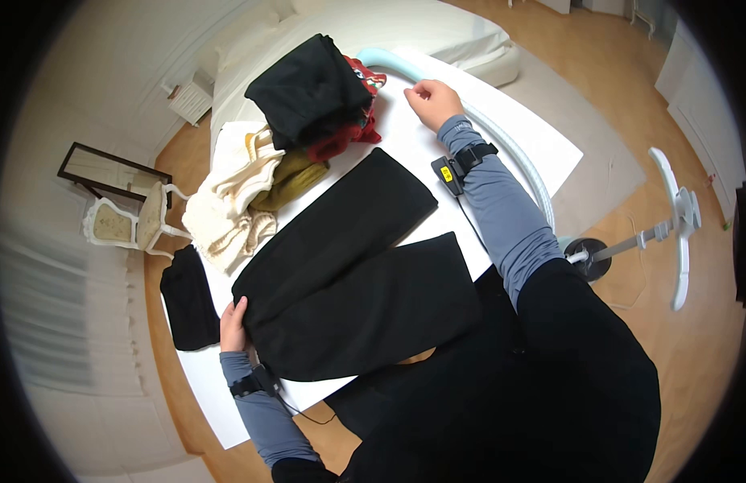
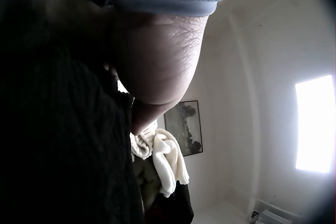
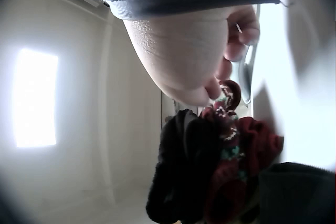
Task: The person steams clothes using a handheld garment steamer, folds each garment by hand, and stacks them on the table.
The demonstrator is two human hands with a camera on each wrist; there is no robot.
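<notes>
Black trousers (image 1: 365,306) lie on the white table with the two legs angled apart. At their left end the left hand (image 1: 233,326) grips the edge, thumb on top and fingers underneath. Dark cloth (image 2: 63,140) fills the left side of the left wrist view, beside the left hand (image 2: 152,61). Beyond the far trouser leg, the right hand (image 1: 436,105) is above the table with loosely curled fingers and nothing in them. In the right wrist view the right hand (image 3: 184,50) is near a red patterned garment (image 3: 228,124) and black cloth (image 3: 184,166).
Folded black clothing (image 1: 308,88) lies on red cloth at the back, beside cream knitwear (image 1: 232,189) and an olive garment (image 1: 292,179). Another black bundle (image 1: 189,298) sits at the left edge. A pale hose (image 1: 510,145) curves along the right, near a stand (image 1: 638,239).
</notes>
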